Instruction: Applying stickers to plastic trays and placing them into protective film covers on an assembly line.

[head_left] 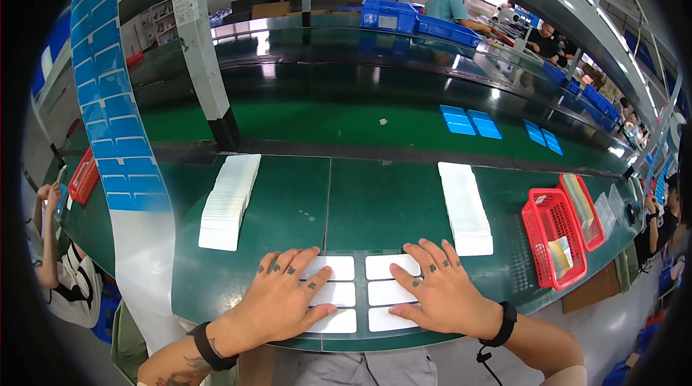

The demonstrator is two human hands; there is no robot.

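Several white rectangular cards lie in two columns at the table's near edge, on what looks like a clear sheet. My left hand [285, 292] rests with fingers spread on the left column [339, 294], covering its outer ends. On the right column [386, 292] lies my right hand [443, 289], also spread, its thumb and index finger reaching onto the cards. Neither hand grips anything. A fanned row of white cards [229, 202] stretches away beyond my left hand, and a similar fanned row [465, 209] lies beyond my right one.
A long strip of blue film [119, 119] with white backing hangs at the left. Red baskets [555, 242] stand at the right beside clear bags [609, 209]. Across the far edge, a green conveyor [324, 123] carries blue sheets [470, 123]. A grey post [198, 47] rises at left; other people sit nearby.
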